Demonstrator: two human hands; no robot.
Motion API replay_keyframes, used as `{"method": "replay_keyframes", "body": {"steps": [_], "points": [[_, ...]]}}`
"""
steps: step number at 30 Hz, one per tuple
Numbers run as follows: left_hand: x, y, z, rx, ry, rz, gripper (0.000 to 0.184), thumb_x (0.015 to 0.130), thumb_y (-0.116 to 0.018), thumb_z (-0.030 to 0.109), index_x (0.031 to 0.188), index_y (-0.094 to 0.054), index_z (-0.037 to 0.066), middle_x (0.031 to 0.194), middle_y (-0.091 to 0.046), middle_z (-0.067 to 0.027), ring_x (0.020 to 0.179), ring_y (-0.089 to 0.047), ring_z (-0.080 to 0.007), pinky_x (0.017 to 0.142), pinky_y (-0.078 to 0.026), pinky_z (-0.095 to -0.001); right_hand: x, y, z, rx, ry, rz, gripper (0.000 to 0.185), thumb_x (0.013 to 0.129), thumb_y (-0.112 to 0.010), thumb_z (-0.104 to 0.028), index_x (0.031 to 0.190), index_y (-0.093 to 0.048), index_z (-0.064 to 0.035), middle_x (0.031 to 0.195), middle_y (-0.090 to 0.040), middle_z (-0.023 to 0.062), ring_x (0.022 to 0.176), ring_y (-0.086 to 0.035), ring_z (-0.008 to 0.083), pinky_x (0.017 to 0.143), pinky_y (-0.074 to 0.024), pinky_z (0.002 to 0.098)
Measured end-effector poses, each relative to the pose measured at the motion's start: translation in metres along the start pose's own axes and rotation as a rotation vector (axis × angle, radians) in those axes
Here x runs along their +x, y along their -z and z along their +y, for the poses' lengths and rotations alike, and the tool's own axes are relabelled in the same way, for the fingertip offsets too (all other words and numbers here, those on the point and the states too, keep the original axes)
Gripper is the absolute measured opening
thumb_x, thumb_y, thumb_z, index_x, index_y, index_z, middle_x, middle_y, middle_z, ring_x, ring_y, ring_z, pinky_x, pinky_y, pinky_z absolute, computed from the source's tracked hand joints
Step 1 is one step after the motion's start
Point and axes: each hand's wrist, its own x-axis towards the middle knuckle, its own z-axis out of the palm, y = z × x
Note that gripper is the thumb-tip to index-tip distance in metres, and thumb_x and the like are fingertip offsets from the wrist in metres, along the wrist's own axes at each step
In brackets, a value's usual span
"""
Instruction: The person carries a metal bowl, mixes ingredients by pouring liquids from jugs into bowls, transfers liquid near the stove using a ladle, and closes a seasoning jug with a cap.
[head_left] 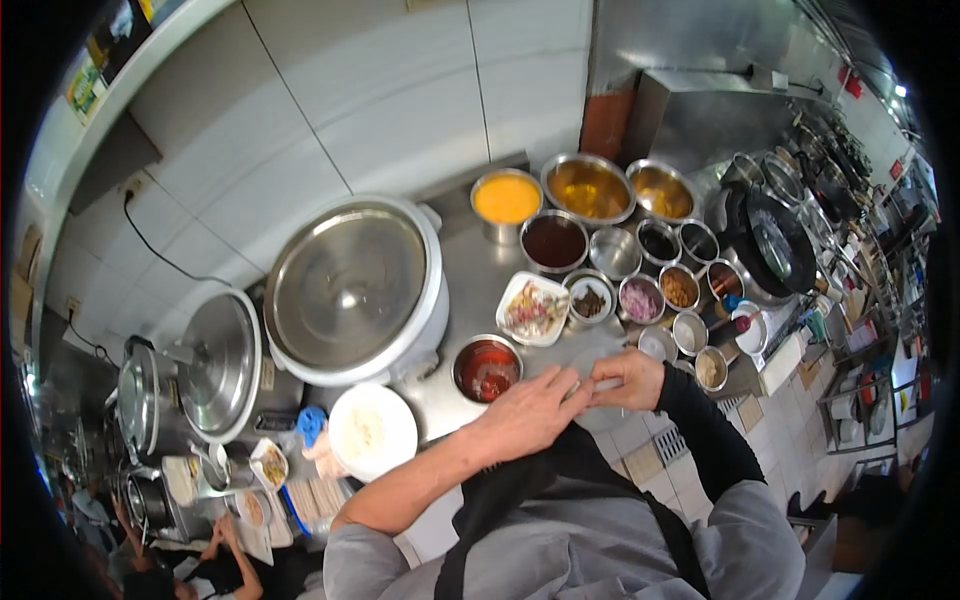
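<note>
My left hand (530, 408) and my right hand (625, 382) meet over the front edge of the steel counter, fingers curled and pinched together. Around the fingertips shows a faint, see-through shape, perhaps thin clear plastic; what exactly they hold is hard to make out. Just beyond my left hand stands a steel bowl (488, 352) with red sauce in it. A white square dish (533, 296) of chopped, mixed ingredients sits behind that. Near my right hand are small steel cups, one with chopped purple onion (640, 298).
A large lidded cooker (350, 290) stands left, with a white plate of rice (372, 432) before it. Bowls of yellow liquid (506, 200), dark sauce (554, 241) and oil (588, 190) line the back. A black wok (778, 245) is at right. Another person's hands (222, 538) are lower left.
</note>
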Motion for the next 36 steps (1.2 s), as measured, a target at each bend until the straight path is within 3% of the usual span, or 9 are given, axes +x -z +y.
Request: {"method": "replay_keyframes", "body": {"steps": [4, 8, 9, 16, 25, 28, 32, 33, 36], "points": [[0.008, 0.0, -0.004, -0.02, 0.235, 0.16, 0.034, 0.1, -0.061, 0.027, 0.114, -0.056, -0.004, 0.098, -0.061, -0.022, 0.087, -0.066, -0.0409, 0.073, -0.054, -0.0486, 0.007, -0.009, -0.018, -0.036, -0.151, 0.132, 0.026, 0.086, -0.079, -0.029, 0.092, -0.066, -0.0074, 0.073, -0.065, 0.0172, 0.067, -0.065, 0.0385, 0.059, -0.0495, 0.0415], [0.021, -0.007, -0.007, -0.138, 0.767, 0.007, 0.041, 0.105, -0.051, 0.035, 0.099, -0.057, -0.005, 0.089, -0.068, -0.0324, 0.088, -0.068, -0.0484, 0.078, -0.053, -0.0536, 0.022, -0.04, -0.006, -0.212, -0.087, 0.287, 0.026, 0.089, -0.073, -0.031, 0.093, -0.065, -0.0071, 0.07, -0.065, 0.023, 0.07, -0.066, 0.0443, 0.063, -0.0519, 0.0516], [0.017, -0.026, -0.019, -0.138, 0.739, 0.113, 0.051, 0.106, -0.047, 0.038, 0.097, -0.057, -0.011, 0.08, -0.068, -0.0325, 0.08, -0.069, -0.0494, 0.073, -0.054, -0.0562, 0.024, -0.046, -0.001, -0.247, -0.114, 0.291, 0.026, 0.089, -0.072, -0.031, 0.093, -0.064, -0.007, 0.07, -0.065, 0.0232, 0.071, -0.066, 0.0449, 0.064, -0.0522, 0.0524], [0.02, -0.063, -0.039, -0.324, 0.899, 0.062, 0.059, 0.105, -0.045, 0.048, 0.108, -0.06, -0.009, 0.099, -0.068, -0.0351, 0.099, -0.066, -0.0509, 0.089, -0.051, -0.0542, 0.022, -0.042, 0.006, -0.328, -0.222, 0.197, 0.029, 0.089, -0.07, -0.033, 0.098, -0.064, -0.0065, 0.075, -0.068, 0.0242, 0.075, -0.066, 0.047, 0.069, -0.0524, 0.0561], [0.032, -0.098, -0.068, -0.316, 0.925, -0.013, 0.06, 0.107, -0.042, 0.045, 0.11, -0.057, -0.013, 0.101, -0.067, -0.036, 0.101, -0.066, -0.0497, 0.088, -0.051, -0.0545, 0.019, -0.062, 0.025, -0.467, -0.308, 0.293, 0.025, 0.086, -0.072, -0.028, 0.097, -0.066, -0.0054, 0.075, -0.067, 0.0237, 0.074, -0.066, 0.0449, 0.068, -0.0532, 0.052], [0.039, -0.056, -0.028, -0.184, 0.786, -0.048, 0.053, 0.108, -0.042, 0.04, 0.11, -0.054, -0.011, 0.098, -0.068, -0.0354, 0.098, -0.067, -0.0483, 0.081, -0.052, -0.0563, 0.019, -0.036, 0.037, -0.232, -0.16, 0.239, 0.029, 0.086, -0.075, -0.029, 0.096, -0.065, -0.0035, 0.08, -0.068, 0.0207, 0.077, -0.068, 0.0379, 0.07, -0.0527, 0.0464], [0.031, -0.007, 0.001, 0.068, 0.228, 0.003, 0.037, 0.105, -0.051, 0.03, 0.109, -0.052, -0.007, 0.095, -0.062, -0.0246, 0.086, -0.066, -0.0414, 0.071, -0.054, -0.05, 0.007, 0.012, 0.02, 0.166, -0.071, -0.006, 0.029, 0.086, -0.081, -0.025, 0.093, -0.064, -0.0022, 0.083, -0.068, 0.0124, 0.075, -0.067, 0.0225, 0.068, -0.0504, 0.0378], [0.029, 0.008, 0.01, 0.097, 0.096, -0.024, 0.035, 0.104, -0.053, 0.028, 0.11, -0.052, -0.006, 0.094, -0.059, -0.022, 0.085, -0.065, -0.0389, 0.07, -0.054, -0.0479, 0.005, 0.026, 0.011, 0.07, -0.014, -0.079, 0.025, 0.087, -0.081, -0.021, 0.094, -0.065, -0.0027, 0.085, -0.068, 0.0093, 0.077, -0.065, 0.0151, 0.069, -0.0497, 0.0343], [0.03, 0.052, 0.022, 0.185, -0.248, -0.08, 0.032, 0.101, -0.057, 0.025, 0.115, -0.052, -0.005, 0.094, -0.052, -0.0159, 0.083, -0.061, -0.0322, 0.07, -0.053, -0.0428, 0.012, 0.045, -0.019, 0.224, 0.13, -0.256, 0.025, 0.086, -0.081, -0.021, 0.095, -0.066, -0.0033, 0.087, -0.069, 0.0087, 0.079, -0.065, 0.0166, 0.071, -0.0494, 0.0328]]}}
